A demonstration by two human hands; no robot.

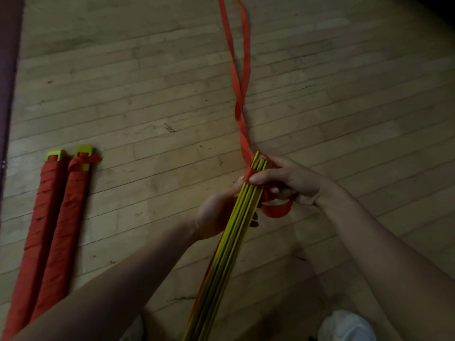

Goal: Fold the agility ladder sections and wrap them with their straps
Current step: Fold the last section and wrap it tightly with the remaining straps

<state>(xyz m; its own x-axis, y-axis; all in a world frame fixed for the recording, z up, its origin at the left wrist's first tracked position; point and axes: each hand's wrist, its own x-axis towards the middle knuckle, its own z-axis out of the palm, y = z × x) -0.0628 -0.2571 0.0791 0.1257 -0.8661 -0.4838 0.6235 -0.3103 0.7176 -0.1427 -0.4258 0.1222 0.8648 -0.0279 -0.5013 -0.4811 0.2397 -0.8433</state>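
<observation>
Wrap 1 starting — left hand point(216, 215) grips rungs point(236, 237), right hand point(285, 180) pinches strap point(242, 70). Likely next — wind tightly toward left hand.

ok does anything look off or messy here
Mainly the red strap: its two runs cross and twist over each other on the floor just beyond the yellow rung stack, so it may wrap unevenly. At left, one wrapped bundle has a loose strap end poking out near its top.
</observation>
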